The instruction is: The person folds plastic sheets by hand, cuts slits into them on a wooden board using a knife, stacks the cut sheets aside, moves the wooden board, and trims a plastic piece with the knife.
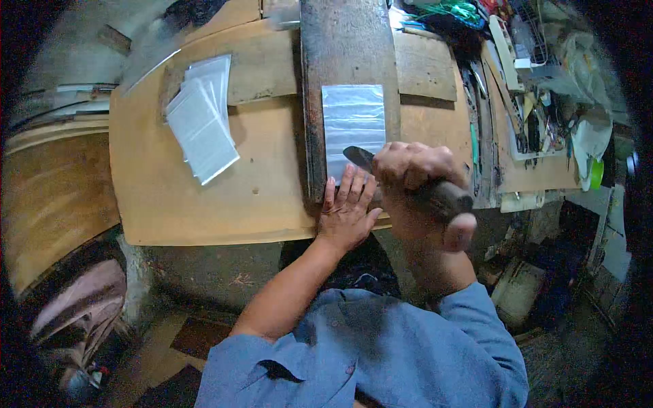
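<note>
left hand (350, 211) is palm down, fingers a bit apart & gripping nothing, tips on the near end of a shiny plastic sheet (354, 122). the sheet lies flat, w/ a few creases across it, reaching fwd from those fingertips.

right hand (416, 166) is raised just r. of the left, clamped round the dark handle of a knife (445, 198). its blade pokes out l. of the right hand, over the sheet, near the left fingertips; can't tell if it touches the plastic.

under the sheet, fwd of left hand, is a long dark board (347, 47) on a tan table (272, 197).

fwd & l. of left hand, well apart from it, is a fanned stack of clear sheets (203, 126), its far part over a thin wood pc (265, 81). another flat wood pc (425, 64) is fwd of right hand.

well off to the r. of right hand: a white tray (534, 155) w/ misc. tools, & a bright green thing (597, 174). green cord (452, 12) is farther fwd. both arms have blue sleeves (476, 313).
</note>
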Demonstrator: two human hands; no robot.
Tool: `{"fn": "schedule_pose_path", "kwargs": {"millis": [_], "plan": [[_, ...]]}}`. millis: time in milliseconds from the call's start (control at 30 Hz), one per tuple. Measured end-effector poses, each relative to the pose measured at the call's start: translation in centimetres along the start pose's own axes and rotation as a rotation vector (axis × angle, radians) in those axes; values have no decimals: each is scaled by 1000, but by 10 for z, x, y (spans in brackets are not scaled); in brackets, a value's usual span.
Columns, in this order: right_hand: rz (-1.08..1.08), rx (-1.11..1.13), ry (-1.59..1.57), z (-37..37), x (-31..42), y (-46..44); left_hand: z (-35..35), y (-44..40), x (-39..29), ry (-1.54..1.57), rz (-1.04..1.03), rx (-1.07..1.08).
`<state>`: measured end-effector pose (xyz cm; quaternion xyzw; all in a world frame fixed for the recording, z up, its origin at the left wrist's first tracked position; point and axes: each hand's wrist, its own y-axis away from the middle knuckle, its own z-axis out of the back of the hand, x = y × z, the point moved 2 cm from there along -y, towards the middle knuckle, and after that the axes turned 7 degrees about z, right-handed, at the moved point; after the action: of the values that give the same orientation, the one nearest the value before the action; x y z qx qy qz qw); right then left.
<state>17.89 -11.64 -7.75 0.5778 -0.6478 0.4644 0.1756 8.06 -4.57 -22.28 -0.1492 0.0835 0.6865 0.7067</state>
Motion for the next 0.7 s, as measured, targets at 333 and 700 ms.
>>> {"fn": "schedule_pose_path", "kwargs": {"millis": [333, 700], "plan": [[-176, 9, -25, -11, -17, -9, -3, 4, 0, 10, 3, 87], [-62, 1, -14, 5, 3, -6, 6, 0, 2, 13, 20, 56]]}}
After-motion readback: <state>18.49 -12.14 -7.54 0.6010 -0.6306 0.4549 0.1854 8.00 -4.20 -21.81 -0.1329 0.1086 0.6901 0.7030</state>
